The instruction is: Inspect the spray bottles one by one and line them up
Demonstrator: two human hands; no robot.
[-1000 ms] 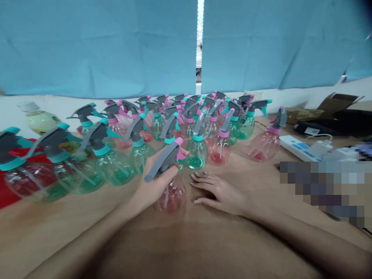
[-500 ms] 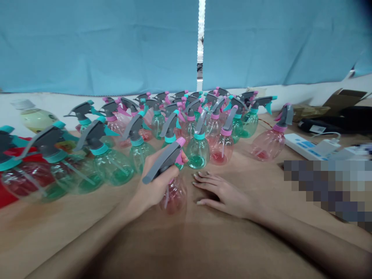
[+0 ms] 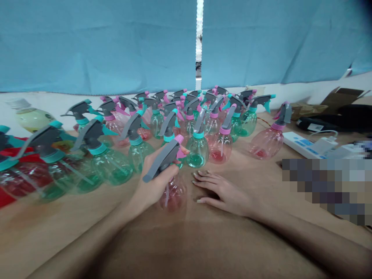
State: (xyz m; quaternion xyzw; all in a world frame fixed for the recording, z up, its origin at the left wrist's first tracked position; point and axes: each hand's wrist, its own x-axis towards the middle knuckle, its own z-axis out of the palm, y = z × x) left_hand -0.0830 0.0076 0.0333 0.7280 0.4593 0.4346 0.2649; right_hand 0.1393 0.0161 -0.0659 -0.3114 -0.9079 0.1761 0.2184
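- The left hand (image 3: 155, 184) has its grip closed around the neck of the pink spray bottle (image 3: 176, 197), just below its grey spray head (image 3: 164, 161); that is a sensible place to steady it, since the neck is the narrowest part.
- The bottle is at the front of the group, directly before the person, and its base appears to rest on the tabletop (image 3: 209, 242). Level support there should spare the wrist.
- Fingers wrap round to the front, near the pink trigger (image 3: 181, 152); whether they press it, I cannot tell. A light, even hold would avoid an accidental squeeze.
- The right hand (image 3: 226, 192) lies palm down beside the bottle, fingers spread, grasping nothing. From there it could brace the rounded body if the bottle tips.
- The green spray bottle (image 3: 197, 156) stands just beyond both hands, so small, upright movements suit this spot best.
- Reddish liquid seems to sit low inside; slow handling should limit sloshing.
- A power strip (image 3: 300, 145) lies off to the right, so spray is best directed away from it.
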